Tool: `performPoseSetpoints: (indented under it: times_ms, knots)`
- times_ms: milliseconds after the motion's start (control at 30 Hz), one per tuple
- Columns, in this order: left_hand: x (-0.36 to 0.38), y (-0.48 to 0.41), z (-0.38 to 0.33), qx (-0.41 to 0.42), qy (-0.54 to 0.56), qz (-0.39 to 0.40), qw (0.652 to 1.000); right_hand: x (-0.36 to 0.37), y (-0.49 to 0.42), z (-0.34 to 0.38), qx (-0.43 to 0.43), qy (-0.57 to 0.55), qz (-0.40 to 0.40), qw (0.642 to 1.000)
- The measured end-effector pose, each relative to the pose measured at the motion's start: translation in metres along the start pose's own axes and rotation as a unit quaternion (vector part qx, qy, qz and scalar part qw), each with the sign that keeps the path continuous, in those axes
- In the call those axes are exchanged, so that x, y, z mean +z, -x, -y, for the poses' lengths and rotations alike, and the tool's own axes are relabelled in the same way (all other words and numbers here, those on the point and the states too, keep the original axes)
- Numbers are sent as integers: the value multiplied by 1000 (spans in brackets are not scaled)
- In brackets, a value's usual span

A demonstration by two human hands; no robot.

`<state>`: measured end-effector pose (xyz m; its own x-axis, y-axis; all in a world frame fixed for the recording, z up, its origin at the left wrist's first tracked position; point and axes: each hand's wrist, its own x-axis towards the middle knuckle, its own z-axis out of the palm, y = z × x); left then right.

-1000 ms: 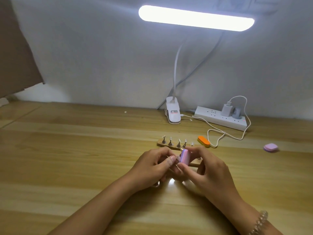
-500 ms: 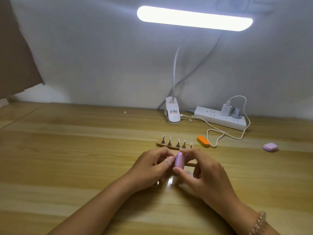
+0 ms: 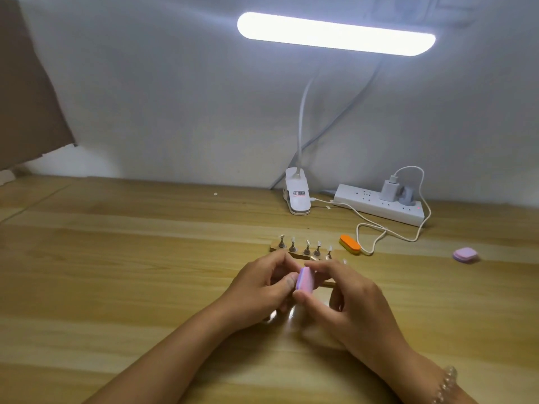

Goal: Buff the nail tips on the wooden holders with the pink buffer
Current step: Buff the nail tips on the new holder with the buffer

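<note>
Two hands meet just before the wooden holder: our right hand pinches the pink buffer, now slid lower, mid-stroke we judge; what our left hand holds we cannot tell.

light: lamp bar overhead — blown-out glare | foreground soft | edges bowed

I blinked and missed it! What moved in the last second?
The pink buffer, pinched in the right hand, slid slightly left and toward the person, closer to the left hand. Nothing was picked up or let go. The wooden holder, orange block and power strip stayed put.
</note>
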<state>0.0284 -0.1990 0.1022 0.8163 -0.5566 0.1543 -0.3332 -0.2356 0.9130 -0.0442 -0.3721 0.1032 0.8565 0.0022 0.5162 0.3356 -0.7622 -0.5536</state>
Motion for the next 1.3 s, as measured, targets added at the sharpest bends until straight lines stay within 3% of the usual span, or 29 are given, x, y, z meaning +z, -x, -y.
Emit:
performPoseSetpoints:
  times_ms: [167, 300, 433, 600, 767, 933, 1033, 1200, 1300]
  knots:
    - [0, -1, 1, 11, 2, 4, 1000, -4, -3, -2, 11, 19, -22, 1000]
    - [-1, -1, 2, 8, 10, 10, 1000, -3, 0, 4, -31, 35, -7, 999]
    - [0, -2, 2, 13, 15, 11, 1000, -6, -4, 0, 7, 28, -29, 999]
    - [-1, 0, 1, 10, 23, 14, 1000, -2, 1, 6, -46, 63, 6, 997]
    - [0, 1, -5, 23, 50, 16, 998, -10, -6, -4, 31, -46, -95, 994]
    - [-2, 0, -5, 22, 27, 0, 999, -4, -2, 1, 1, -4, -17, 1000]
    - [-1, 0, -3, 12, 17, -1, 1000, -5, -3, -4, 30, 11, -38, 999]
    - [-2, 0, -1, 7, 19, 2, 1000, -1, 0, 1, -23, 38, -25, 999]
    - [0, 0, 0, 4, 3, 0, 1000, -4, -4, -2, 16, 28, -59, 998]
